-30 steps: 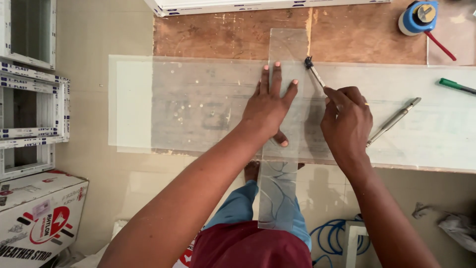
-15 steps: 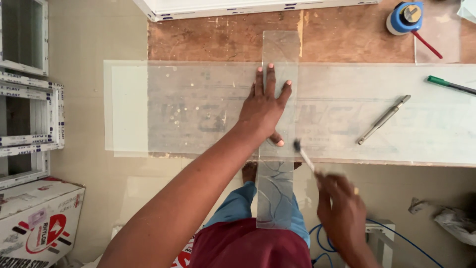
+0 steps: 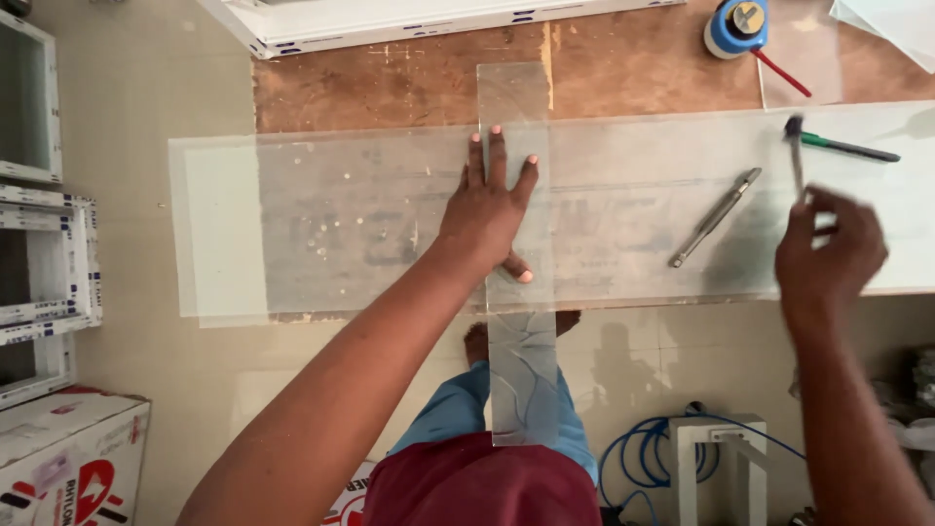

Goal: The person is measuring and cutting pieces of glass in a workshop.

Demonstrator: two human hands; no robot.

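Observation:
My left hand lies flat, fingers spread, on a narrow clear strip of glass that crosses a long glass sheet on the wooden table. The strip overhangs the table's near edge above my knees. My right hand is raised at the right, blurred, gripping a thin glass cutter with its tip pointing up. It is apart from the strip, close to a metal tool and a green-handled pen-like tool lying on the sheet.
A blue round container with a red-handled stick stands at the table's back right. White window frames stand on the floor at left, above a cardboard box. Blue cable and a white stand lie below the table at right.
My right hand scored along the strip toward me, dropped below the table edge, then swung up and right with the cutter. The left hand stayed pressed on the strip.

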